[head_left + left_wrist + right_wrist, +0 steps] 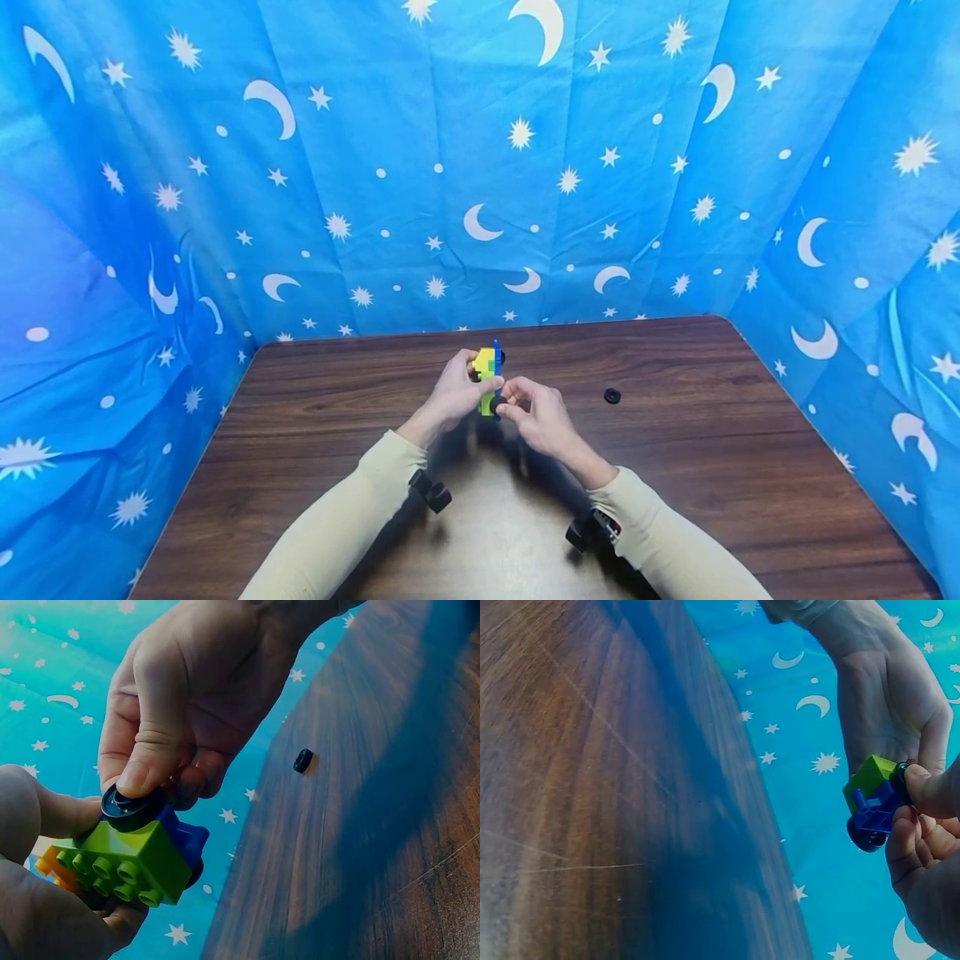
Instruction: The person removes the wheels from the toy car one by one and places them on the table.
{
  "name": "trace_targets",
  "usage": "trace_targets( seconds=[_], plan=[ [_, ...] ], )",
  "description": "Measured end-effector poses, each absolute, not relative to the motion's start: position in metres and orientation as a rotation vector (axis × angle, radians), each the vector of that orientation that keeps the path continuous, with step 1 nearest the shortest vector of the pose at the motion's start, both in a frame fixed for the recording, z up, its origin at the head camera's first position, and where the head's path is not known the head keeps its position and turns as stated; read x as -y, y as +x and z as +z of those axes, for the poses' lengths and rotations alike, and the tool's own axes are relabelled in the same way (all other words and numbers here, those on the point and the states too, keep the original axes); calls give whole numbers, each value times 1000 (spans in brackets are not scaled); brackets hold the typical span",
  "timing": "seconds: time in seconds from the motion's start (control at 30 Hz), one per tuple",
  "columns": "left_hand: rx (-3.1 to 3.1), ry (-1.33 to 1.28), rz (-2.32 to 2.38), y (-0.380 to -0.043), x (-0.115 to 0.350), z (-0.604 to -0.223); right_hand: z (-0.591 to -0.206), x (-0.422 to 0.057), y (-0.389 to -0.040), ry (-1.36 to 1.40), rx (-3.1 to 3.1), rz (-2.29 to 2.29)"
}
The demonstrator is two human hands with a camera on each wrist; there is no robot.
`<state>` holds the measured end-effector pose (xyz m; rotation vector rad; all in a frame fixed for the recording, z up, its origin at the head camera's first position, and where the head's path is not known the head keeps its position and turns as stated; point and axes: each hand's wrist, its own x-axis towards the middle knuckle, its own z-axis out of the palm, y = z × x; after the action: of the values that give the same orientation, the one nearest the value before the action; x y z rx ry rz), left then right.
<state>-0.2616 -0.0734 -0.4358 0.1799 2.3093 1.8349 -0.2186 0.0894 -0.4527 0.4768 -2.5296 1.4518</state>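
Observation:
A toy car built of blocks [139, 859] is held above the table, with a green studded brick, a yellow-orange part and a blue base [880, 808]. My left hand [452, 392] grips its body from the left, the thumb lying along its side. At the near end, my right hand [547, 421] pinches a black wheel [133, 810] between thumb and fingers, against the side of the blue base. Another black wheel [866, 837] shows on the opposite side of the base. Fingers partly hide the yellow-orange part and the underside.
A loose black wheel [612, 396] lies on the dark wooden table [712, 450], to the right of my hands. Blue cloth [420, 208] with moons and stars hangs behind the table and on both sides. Each wrist bears a small black camera [431, 492].

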Motion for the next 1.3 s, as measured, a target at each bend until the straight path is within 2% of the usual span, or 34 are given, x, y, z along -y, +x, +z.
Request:
trace_targets(
  seconds=[0.3,0.5,0.67,1.3],
  plan=[
    [-2397,191,1768,-262,70,-439,-463,-92,-216,563,2421,1330],
    [-2339,-14,1883,-269,83,-446,-465,-90,-211,805,2262,1250],
    [-2258,31,1895,-272,89,-444,-463,-95,-211,737,2286,1271],
    [-2167,14,1922,-274,92,-441,-460,-106,-221,779,2270,1183]
  ],
)
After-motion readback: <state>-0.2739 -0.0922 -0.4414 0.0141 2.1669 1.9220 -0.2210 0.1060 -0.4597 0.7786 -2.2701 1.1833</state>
